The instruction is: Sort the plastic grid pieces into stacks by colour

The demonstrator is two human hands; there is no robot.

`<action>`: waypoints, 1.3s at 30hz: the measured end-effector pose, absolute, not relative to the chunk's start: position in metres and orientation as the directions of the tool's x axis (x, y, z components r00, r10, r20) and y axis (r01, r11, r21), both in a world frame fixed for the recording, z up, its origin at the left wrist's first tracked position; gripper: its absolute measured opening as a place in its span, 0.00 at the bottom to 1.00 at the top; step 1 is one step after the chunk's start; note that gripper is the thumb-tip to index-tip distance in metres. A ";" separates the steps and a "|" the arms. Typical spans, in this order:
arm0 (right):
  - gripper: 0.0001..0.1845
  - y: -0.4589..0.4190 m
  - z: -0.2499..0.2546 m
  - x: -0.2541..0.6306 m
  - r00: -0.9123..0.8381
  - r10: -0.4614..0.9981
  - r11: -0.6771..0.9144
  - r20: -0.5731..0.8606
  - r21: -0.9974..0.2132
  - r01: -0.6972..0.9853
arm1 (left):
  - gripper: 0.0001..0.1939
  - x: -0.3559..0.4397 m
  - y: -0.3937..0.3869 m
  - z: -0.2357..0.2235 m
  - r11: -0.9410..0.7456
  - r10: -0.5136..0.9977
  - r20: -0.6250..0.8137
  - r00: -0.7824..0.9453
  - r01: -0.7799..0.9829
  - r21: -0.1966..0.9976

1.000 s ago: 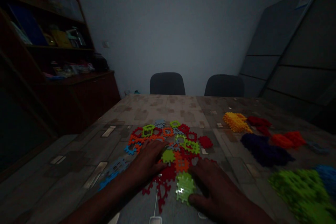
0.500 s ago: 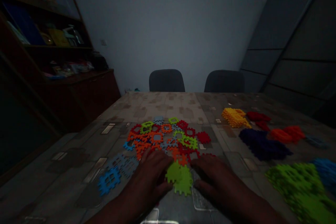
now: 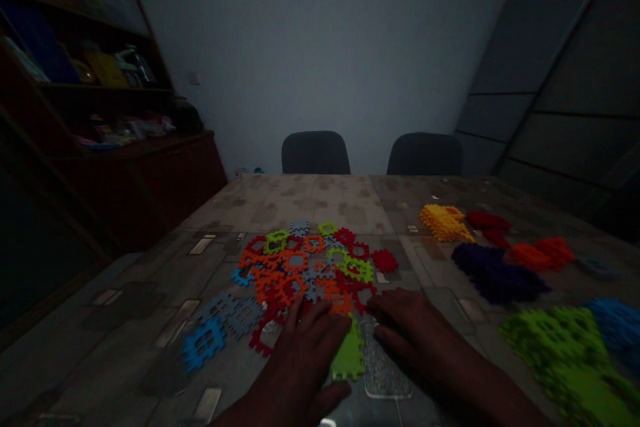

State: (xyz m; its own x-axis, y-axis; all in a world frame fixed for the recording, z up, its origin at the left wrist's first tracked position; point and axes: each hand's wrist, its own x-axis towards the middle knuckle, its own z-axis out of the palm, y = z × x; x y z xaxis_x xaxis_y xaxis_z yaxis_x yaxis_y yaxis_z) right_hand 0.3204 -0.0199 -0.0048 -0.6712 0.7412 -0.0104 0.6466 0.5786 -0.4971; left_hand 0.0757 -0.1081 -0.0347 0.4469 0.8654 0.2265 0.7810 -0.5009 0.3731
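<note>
A scatter of flat toothed plastic pieces [image 3: 310, 260] in red, orange, green, grey and blue lies on the patterned table [image 3: 320, 197]. My left hand [image 3: 313, 347] lies flat, fingers stretched, over a green piece [image 3: 349, 355] at the near edge of the scatter. My right hand [image 3: 407, 323] rests beside it with fingers extended toward the red pieces, its fingertips near the green piece. Blue pieces [image 3: 205, 341] lie to the left of my left hand. The room is dim.
Sorted heaps sit to the right: yellow [image 3: 444, 221], red [image 3: 487, 223], orange [image 3: 543, 253], dark purple [image 3: 495, 275], green [image 3: 565, 343] and blue [image 3: 617, 323]. Two dark chairs [image 3: 315, 153] stand at the far table edge. A dark shelf unit [image 3: 90, 113] fills the left.
Both hands drew nearer along the table, dragging the green pieces out of the scatter toward the near edge. My left hand now covers part of them.
</note>
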 end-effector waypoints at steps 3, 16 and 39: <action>0.16 -0.021 -0.001 0.317 -0.668 0.743 0.577 -0.028 -0.479 0.662 | 0.40 0.076 -0.109 -0.028 -0.526 0.850 0.264 0.456 0.772 0.358; 0.10 -0.025 0.013 0.312 -0.657 0.754 0.579 -0.025 -0.449 0.681 | 0.35 0.086 -0.099 -0.013 -0.379 0.923 0.209 0.322 0.851 0.364; 0.10 0.019 0.008 0.262 -0.571 0.816 0.575 0.089 -0.225 0.787 | 0.44 0.072 -0.111 -0.030 -0.480 0.875 0.261 0.408 0.807 0.344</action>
